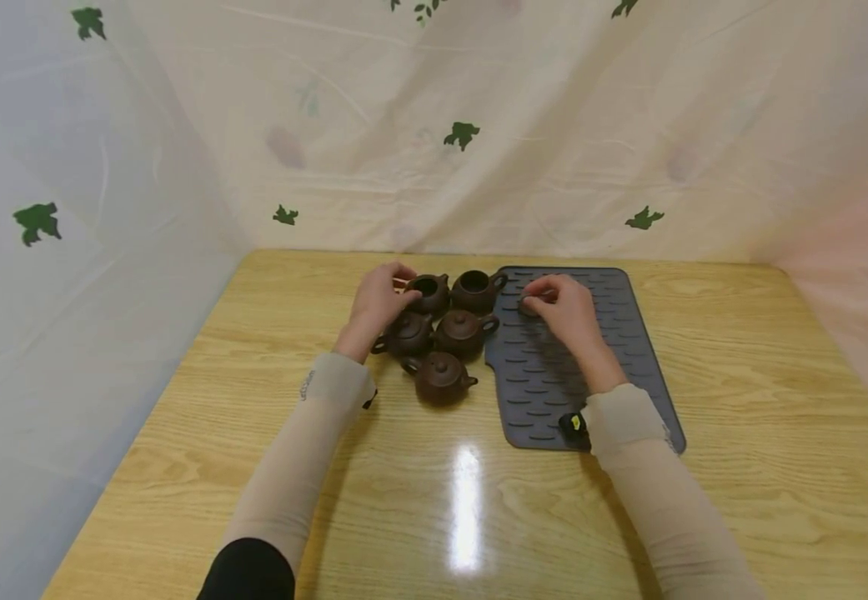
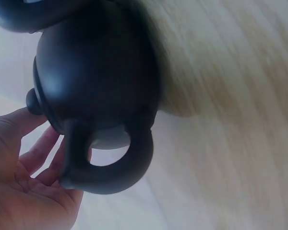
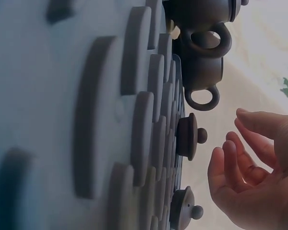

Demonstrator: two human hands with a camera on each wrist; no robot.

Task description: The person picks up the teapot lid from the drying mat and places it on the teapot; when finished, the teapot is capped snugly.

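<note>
My left hand [image 1: 383,297] holds the handle side of a dark brown lidless teapot [image 1: 434,298] at the back left, thumb in front and fingers behind. In the left wrist view a lidded teapot [image 2: 96,67] largely covers that grip. Beside it stands a second lidless teapot [image 1: 471,292], its handle toward the mat. My right hand [image 1: 567,307] hovers over the dark grey ribbed mat [image 1: 621,358]. Its loosely bent fingers are apart from two knobbed teapot lids, a nearer lid [image 3: 186,136] and another lid [image 3: 182,210], in the right wrist view.
Closer to me stand three lidded teapots: a left one [image 1: 408,335], a right one [image 1: 459,333] and a front one [image 1: 441,379]. They crowd close together left of the mat on the wooden table [image 1: 238,433]. A pale leaf-patterned curtain [image 1: 373,167] hangs behind.
</note>
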